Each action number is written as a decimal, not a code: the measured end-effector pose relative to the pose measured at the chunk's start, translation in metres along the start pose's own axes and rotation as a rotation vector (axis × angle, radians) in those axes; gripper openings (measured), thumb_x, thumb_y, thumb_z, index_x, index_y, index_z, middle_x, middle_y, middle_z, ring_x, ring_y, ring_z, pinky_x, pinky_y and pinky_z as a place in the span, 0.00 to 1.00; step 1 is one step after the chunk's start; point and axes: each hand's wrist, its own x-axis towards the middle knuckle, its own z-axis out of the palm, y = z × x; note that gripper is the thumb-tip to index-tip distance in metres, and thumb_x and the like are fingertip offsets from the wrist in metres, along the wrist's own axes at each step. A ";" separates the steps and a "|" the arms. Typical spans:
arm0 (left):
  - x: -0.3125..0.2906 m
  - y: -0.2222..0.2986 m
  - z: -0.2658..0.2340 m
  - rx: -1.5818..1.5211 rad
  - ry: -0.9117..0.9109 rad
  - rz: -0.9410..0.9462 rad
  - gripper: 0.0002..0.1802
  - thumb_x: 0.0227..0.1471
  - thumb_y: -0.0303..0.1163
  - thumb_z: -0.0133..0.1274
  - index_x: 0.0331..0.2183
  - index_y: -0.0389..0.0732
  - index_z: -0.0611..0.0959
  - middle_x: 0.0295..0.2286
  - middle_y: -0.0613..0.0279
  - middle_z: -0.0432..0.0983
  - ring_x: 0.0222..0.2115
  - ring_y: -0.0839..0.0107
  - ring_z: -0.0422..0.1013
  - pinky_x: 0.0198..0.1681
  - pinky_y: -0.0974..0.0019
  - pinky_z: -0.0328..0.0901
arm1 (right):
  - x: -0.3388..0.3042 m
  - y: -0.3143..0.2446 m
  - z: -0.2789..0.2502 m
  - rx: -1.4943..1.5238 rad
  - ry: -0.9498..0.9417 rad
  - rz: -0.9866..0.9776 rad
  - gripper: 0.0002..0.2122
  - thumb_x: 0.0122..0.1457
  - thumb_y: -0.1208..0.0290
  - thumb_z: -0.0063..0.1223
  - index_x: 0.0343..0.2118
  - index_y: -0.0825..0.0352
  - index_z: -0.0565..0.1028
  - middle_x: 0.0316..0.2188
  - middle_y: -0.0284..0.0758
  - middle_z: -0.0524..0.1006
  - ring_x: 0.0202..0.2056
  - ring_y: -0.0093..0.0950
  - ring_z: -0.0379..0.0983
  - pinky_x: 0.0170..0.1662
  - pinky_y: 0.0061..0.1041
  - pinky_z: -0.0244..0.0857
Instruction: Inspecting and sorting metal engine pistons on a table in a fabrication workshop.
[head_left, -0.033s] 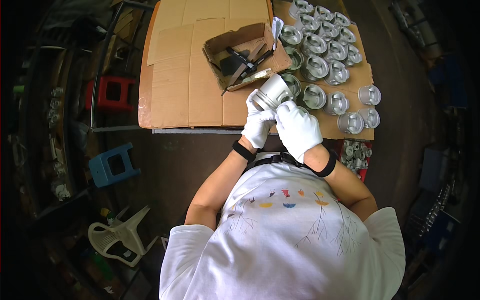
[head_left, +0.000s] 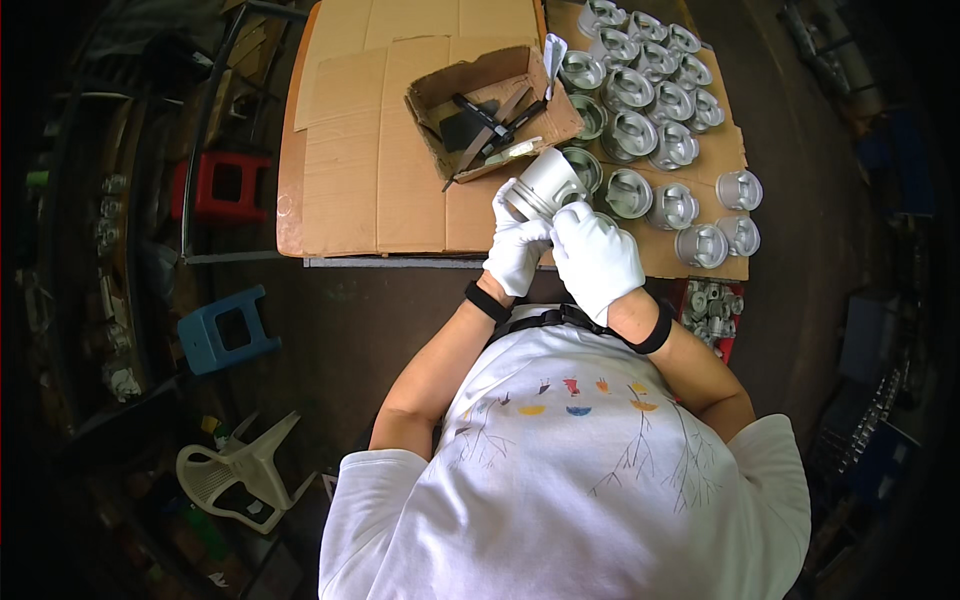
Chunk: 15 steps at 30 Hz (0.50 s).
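A silver engine piston (head_left: 549,180) is held tilted above the near edge of the cardboard-covered table. My left hand (head_left: 516,243), in a white glove, is closed round its left and lower side, next to the grooved end. My right hand (head_left: 597,255), gloved too, has its fingers bent together against the piston's right side. Whether a small tool sits in those fingers is hidden. Just beyond the piston stands an open cardboard box (head_left: 440,150) with dark, slim tools (head_left: 487,130) in it. Several more pistons (head_left: 630,137) stand in rows to the right.
Flat cardboard (head_left: 350,150) covers the table's left part. A red tray of small metal parts (head_left: 712,310) is low beside my right arm. On the left are a red stool (head_left: 222,187), a blue stool (head_left: 228,330), a pale plastic chair (head_left: 240,470) and a metal frame (head_left: 190,170).
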 end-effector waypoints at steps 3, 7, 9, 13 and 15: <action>0.000 0.001 0.000 0.002 0.010 -0.017 0.45 0.45 0.18 0.55 0.62 0.54 0.59 0.55 0.56 0.67 0.53 0.59 0.68 0.53 0.56 0.70 | 0.000 -0.001 -0.001 -0.028 0.000 -0.003 0.07 0.58 0.66 0.53 0.35 0.62 0.70 0.31 0.37 0.73 0.29 0.37 0.76 0.29 0.38 0.72; 0.001 -0.001 -0.001 -0.012 0.013 0.000 0.45 0.45 0.18 0.55 0.62 0.54 0.59 0.56 0.56 0.66 0.54 0.59 0.68 0.55 0.56 0.69 | 0.002 -0.001 -0.001 -0.035 -0.014 -0.004 0.07 0.58 0.66 0.53 0.35 0.62 0.70 0.31 0.37 0.72 0.29 0.37 0.76 0.30 0.38 0.72; 0.001 -0.002 -0.002 -0.021 0.014 -0.005 0.45 0.45 0.18 0.55 0.62 0.54 0.59 0.56 0.56 0.66 0.54 0.59 0.68 0.55 0.56 0.69 | 0.003 -0.001 -0.001 -0.020 -0.011 -0.006 0.07 0.57 0.66 0.54 0.35 0.62 0.70 0.31 0.38 0.72 0.30 0.37 0.76 0.30 0.38 0.72; 0.003 0.000 -0.002 0.010 0.020 -0.027 0.44 0.46 0.17 0.54 0.62 0.54 0.59 0.55 0.56 0.67 0.54 0.60 0.68 0.56 0.55 0.67 | 0.004 0.000 -0.002 -0.012 -0.018 -0.018 0.07 0.58 0.66 0.53 0.35 0.61 0.70 0.31 0.37 0.73 0.28 0.37 0.76 0.29 0.37 0.72; 0.003 0.001 -0.002 0.032 0.031 -0.054 0.44 0.46 0.17 0.53 0.62 0.53 0.59 0.56 0.57 0.67 0.54 0.60 0.68 0.57 0.55 0.67 | 0.006 0.001 -0.001 -0.028 -0.014 -0.002 0.07 0.60 0.65 0.52 0.36 0.61 0.70 0.32 0.37 0.73 0.27 0.38 0.76 0.29 0.38 0.72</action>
